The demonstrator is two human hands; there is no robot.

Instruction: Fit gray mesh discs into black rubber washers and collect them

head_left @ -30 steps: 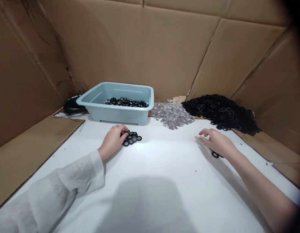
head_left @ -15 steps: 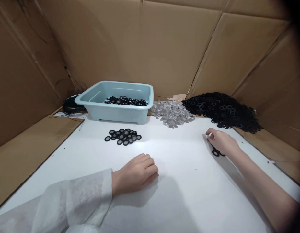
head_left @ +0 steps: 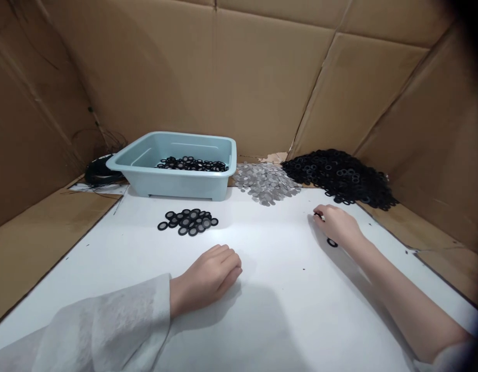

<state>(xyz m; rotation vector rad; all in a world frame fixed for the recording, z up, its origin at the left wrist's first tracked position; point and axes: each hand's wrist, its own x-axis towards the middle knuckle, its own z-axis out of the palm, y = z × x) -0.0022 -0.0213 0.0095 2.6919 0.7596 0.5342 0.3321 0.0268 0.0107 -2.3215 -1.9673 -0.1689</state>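
My right hand [head_left: 337, 223] is at the right side of the white tabletop, closed in a pinch on a black ring [head_left: 318, 215] that shows between thumb and fingers. Another black ring [head_left: 332, 242] lies just beneath the palm, partly covered by the hand. My left hand [head_left: 210, 274] rests on the tabletop near the middle with its fingers curled under; whatever it holds, if anything, is hidden. Beyond that hand lies a small heap of black rings with grey discs in their centres [head_left: 185, 222].
A light-blue basin [head_left: 177, 183] with more such rings stands at the back left. To its right are a pile of silvery discs [head_left: 265, 182] and a large pile of black rings [head_left: 339, 174]. Cardboard walls [head_left: 258, 77] enclose the table; dark strands [head_left: 101, 173] lie left of the basin.
The whole view has shifted, so things sit further left. The right hand now shows a black ring in its pinch, and fewer rings show beneath it. The left hand stays put.
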